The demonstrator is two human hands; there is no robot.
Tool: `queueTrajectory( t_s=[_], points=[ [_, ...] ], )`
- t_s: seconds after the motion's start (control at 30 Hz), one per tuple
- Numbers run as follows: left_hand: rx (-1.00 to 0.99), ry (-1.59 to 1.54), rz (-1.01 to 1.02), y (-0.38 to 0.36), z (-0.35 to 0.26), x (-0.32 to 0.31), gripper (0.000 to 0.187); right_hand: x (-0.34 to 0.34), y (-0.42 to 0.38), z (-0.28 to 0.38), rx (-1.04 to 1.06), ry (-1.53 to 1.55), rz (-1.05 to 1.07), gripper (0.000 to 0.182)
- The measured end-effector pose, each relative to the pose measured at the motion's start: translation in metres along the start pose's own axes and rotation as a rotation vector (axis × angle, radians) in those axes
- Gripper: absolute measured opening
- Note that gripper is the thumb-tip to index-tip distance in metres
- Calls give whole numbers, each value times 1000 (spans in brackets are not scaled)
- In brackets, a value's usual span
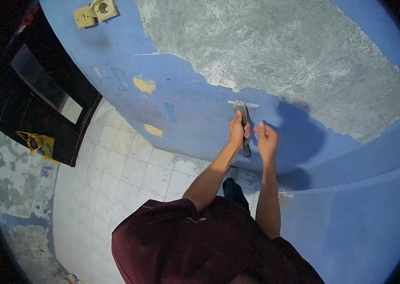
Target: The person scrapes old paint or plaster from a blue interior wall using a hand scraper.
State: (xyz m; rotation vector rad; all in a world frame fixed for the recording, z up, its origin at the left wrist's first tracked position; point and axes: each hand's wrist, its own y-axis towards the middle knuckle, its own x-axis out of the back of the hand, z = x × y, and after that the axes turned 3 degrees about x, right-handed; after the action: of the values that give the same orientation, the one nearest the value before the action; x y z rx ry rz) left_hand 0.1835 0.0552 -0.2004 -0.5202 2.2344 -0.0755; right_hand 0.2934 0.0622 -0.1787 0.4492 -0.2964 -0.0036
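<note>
My left hand (238, 130) is wrapped round a scraper (246, 135) with a dark handle and a flat, dull metal blade. The blade's wide edge points up the blue wall (200, 111) and rests on or close to a pale scraped strip (252, 104). Just to the right, my right hand (267, 138) hovers in front of the wall with its fingers curled together, apart from the scraper. Whatever those fingers hold, if anything, is hidden. Above both hands, a large bare grey patch (275, 47) with a ragged paint edge spreads across the wall.
Two cream wall fittings (96, 13), one a socket, hang at upper left. White floor tiles (129, 161) lie below the wall. A dark door frame (79, 137) and a yellow bag (41, 144) are at left, near a patchy wall (13, 165).
</note>
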Motion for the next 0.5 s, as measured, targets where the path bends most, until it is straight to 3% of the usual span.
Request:
queueTrajectory(
  t_s=[0.07, 0.1, 0.13, 0.2, 0.37, 0.5],
  points=[
    [-10, -2, 17, 1, -2, 7, 47, -6, -1, 26, -30, 85, 211, 33],
    [-17, 65, 26, 0, -4, 11, 45, -21, 1, 9, -117, 288, 288, 30],
    [-23, 133, 32, 0, -6, 15, 44, -27, 4, 9, -124, 291, 292, 30],
    [-11, 164, 34, -2, -14, 23, 43, -41, 8, 13, -343, 412, 323, 28],
    [-27, 301, 32, 0, -23, 33, 41, -59, 19, 40, -449, 267, 379, 34],
    [-44, 357, -30, 0, -27, 28, 40, -82, 27, 9, -340, 349, 352, 33]
  ],
)
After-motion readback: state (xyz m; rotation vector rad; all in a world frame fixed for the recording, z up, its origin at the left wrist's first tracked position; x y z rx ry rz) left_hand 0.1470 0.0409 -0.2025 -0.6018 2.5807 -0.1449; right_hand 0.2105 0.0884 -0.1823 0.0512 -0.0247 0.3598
